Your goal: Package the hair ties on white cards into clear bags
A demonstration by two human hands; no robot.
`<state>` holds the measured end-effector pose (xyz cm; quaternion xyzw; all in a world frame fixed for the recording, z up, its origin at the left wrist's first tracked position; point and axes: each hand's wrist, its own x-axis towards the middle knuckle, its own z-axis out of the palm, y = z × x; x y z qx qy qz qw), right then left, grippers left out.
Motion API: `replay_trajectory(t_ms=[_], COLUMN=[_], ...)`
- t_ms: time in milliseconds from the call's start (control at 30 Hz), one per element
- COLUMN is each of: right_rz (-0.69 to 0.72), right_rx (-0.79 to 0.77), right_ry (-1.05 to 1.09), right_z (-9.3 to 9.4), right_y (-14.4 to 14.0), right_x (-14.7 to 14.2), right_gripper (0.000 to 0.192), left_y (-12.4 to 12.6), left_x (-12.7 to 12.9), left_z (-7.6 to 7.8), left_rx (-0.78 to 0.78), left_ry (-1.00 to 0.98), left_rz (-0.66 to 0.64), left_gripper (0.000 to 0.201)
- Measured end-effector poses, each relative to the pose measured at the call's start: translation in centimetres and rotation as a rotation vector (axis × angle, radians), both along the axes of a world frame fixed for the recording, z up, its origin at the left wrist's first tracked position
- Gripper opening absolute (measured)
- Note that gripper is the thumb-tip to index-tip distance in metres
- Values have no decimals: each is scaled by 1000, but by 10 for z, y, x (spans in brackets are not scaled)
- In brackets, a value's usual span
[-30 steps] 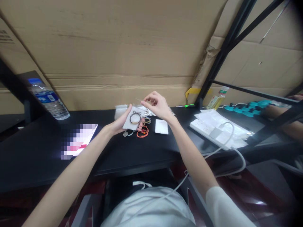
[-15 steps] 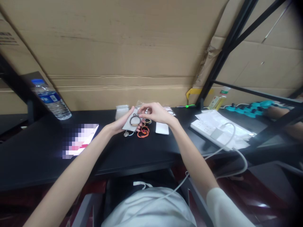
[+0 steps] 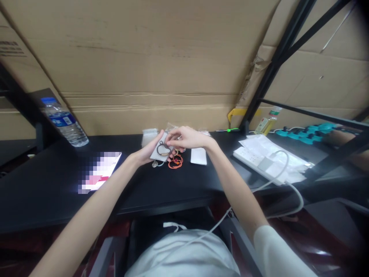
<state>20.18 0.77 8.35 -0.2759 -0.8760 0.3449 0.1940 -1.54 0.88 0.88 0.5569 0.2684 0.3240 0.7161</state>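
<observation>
Since a second ago the right hand (image 3: 188,138) has dropped from above the desk and closed in on the left hand (image 3: 150,151), so that the two now meet over the small white card (image 3: 159,152). The left hand cups this card from below and from its left edge, fingers curled under it, the card's long axis tilted up and away from the person. A dark hair tie (image 3: 163,148) lies looped on the card's face, just at the right fingertips (image 3: 173,137), which are pinched together on or beside the loop; which of the two cannot be told. Directly under the hands, on the black desk (image 3: 52,184), lie an orange hair tie (image 3: 175,162) and other small loops, with a white packet (image 3: 198,156) just to the right. A water bottle (image 3: 65,122) stands well apart on the left, a power strip (image 3: 261,161) on the right.
</observation>
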Motion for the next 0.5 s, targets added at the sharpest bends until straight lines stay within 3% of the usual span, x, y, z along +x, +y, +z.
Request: replay_trajectory(t_ms=[167, 333, 500], right_rz=[105, 45, -5], right_rx=[-140, -3, 44], right_ry=[-54, -105, -69], right_z=[15, 26, 23], right_y=[3, 7, 9], right_x=[-1, 1, 2], right_gripper=[33, 28, 19], left_y=[-2, -2, -3], left_x=[2, 4, 5], left_z=[2, 3, 2], left_rx=[25, 27, 31], left_ry=[-27, -74, -103], left_rz=[-24, -38, -58], left_gripper=[79, 76, 73])
